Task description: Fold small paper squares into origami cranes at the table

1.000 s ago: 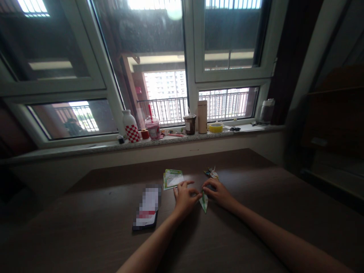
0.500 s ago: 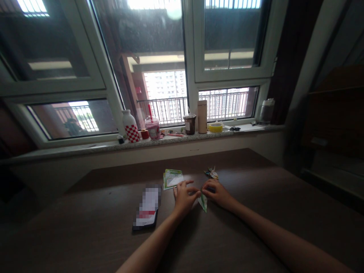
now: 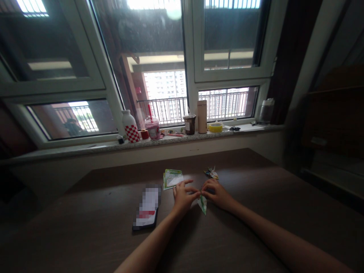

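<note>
A small folded piece of green and white paper [image 3: 203, 204] hangs point down just above the dark wooden table [image 3: 241, 235]. My left hand [image 3: 183, 197] pinches its upper left part and my right hand [image 3: 217, 194] pinches its upper right part, fingertips almost meeting over it. Both hands are closed on the paper. A short stack of green and white paper sheets [image 3: 172, 178] lies flat just beyond my left hand. A finished small folded paper figure [image 3: 212, 173] sits beyond my right hand.
A phone [image 3: 147, 207] lies on the table left of my left forearm. The stone windowsill [image 3: 85, 148] behind the table carries a checkered bottle [image 3: 130, 126], a pink drink cup [image 3: 152, 127], a dark cup [image 3: 189, 124], a tall flask [image 3: 202, 116] and a yellow tape roll [image 3: 215, 127].
Both hands have drawn slightly closer together and a little away from me, with the folded paper still pinched between them. Nothing else has moved.
</note>
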Action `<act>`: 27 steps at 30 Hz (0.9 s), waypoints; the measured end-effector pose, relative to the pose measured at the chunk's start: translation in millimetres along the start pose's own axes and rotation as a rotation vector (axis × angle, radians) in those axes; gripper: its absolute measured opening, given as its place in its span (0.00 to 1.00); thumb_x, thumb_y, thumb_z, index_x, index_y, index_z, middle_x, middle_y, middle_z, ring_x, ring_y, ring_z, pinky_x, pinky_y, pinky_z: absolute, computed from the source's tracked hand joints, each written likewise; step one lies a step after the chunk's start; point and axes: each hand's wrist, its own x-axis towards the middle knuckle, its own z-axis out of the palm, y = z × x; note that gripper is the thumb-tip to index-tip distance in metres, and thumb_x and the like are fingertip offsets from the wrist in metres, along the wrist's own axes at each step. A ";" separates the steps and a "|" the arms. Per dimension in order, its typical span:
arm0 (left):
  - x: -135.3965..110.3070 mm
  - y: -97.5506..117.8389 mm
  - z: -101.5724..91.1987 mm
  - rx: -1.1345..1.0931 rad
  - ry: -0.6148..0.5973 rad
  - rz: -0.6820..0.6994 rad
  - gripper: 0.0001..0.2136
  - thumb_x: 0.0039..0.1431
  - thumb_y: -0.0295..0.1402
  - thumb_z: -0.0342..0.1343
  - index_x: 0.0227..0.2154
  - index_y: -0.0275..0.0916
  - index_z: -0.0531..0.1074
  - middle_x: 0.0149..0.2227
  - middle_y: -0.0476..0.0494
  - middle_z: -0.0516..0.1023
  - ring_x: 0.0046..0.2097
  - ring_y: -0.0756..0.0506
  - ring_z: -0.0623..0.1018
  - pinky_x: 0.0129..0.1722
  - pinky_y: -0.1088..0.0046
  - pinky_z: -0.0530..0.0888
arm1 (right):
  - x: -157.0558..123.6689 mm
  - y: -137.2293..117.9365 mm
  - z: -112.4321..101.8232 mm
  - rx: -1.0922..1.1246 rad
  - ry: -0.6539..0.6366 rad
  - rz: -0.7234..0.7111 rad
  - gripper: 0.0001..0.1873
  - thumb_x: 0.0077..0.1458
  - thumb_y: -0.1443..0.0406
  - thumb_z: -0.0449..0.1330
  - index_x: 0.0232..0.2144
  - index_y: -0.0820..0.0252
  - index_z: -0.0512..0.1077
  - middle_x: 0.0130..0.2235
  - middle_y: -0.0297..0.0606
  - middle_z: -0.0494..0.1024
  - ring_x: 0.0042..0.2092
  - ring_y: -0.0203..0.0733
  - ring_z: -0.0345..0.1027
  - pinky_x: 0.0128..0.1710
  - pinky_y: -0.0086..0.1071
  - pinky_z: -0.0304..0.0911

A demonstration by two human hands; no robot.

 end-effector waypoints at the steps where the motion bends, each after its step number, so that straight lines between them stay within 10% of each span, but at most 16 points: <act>1: 0.1 -0.1 0.1 -0.006 0.004 -0.001 0.04 0.50 0.40 0.64 0.28 0.50 0.82 0.56 0.50 0.74 0.60 0.37 0.65 0.62 0.55 0.56 | -0.1 0.5 0.2 -0.002 0.001 -0.002 0.16 0.58 0.53 0.60 0.29 0.58 0.76 0.38 0.41 0.77 0.46 0.46 0.67 0.51 0.41 0.59; 27: -0.5 3.2 0.5 0.011 0.024 -0.001 0.03 0.53 0.35 0.63 0.29 0.48 0.81 0.56 0.49 0.72 0.61 0.38 0.63 0.63 0.52 0.53 | -1.1 -0.5 3.8 -0.040 0.001 -0.038 0.10 0.58 0.59 0.61 0.29 0.58 0.76 0.38 0.41 0.76 0.46 0.46 0.66 0.51 0.42 0.59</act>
